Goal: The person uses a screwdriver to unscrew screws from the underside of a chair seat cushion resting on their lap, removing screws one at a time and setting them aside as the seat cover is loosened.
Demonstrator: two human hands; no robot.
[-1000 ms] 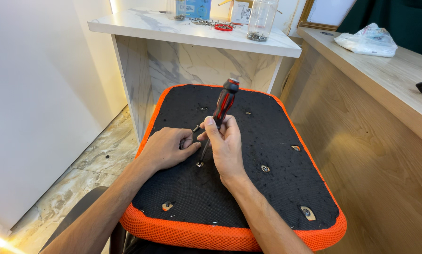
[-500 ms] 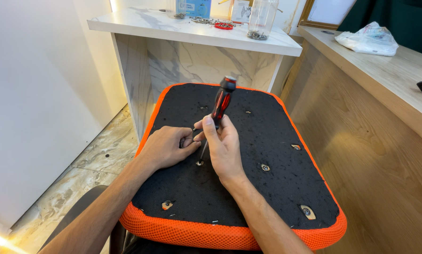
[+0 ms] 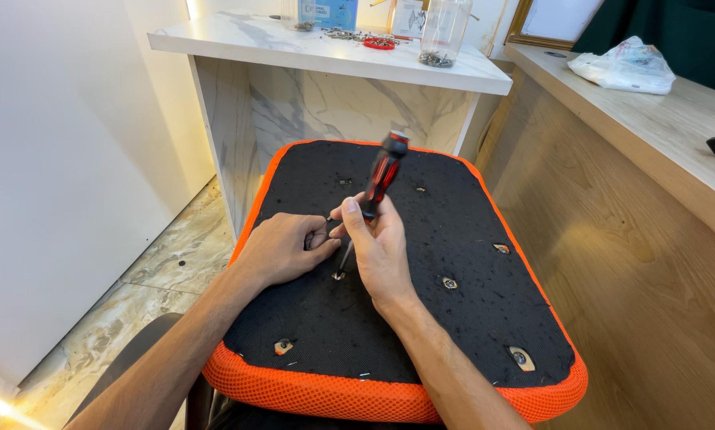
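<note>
Screwdriver (image 3: pixel 380 179) gripped in my right hand (image 3: pixel 381 247), tip in the seat base (image 3: pixel 453 239) hole — I'd keep it upright, press firmly; left hand (image 3: pixel 282 248) rests curled beside it.

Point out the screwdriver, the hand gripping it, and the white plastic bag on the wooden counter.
screwdriver (image 3: pixel 383 171), head view, on its red and black handle.
right hand (image 3: pixel 379 247), head view, on the back of the hand.
white plastic bag (image 3: pixel 628 67), head view, on its crumpled middle.

A: from my feed, the screwdriver (image 3: pixel 380 177) has a red and black handle, seat cushion (image 3: pixel 421 263) is black with an orange mesh edge.

B: yep, I see a white, grey-veined marble counter (image 3: pixel 325 52) too.
</note>
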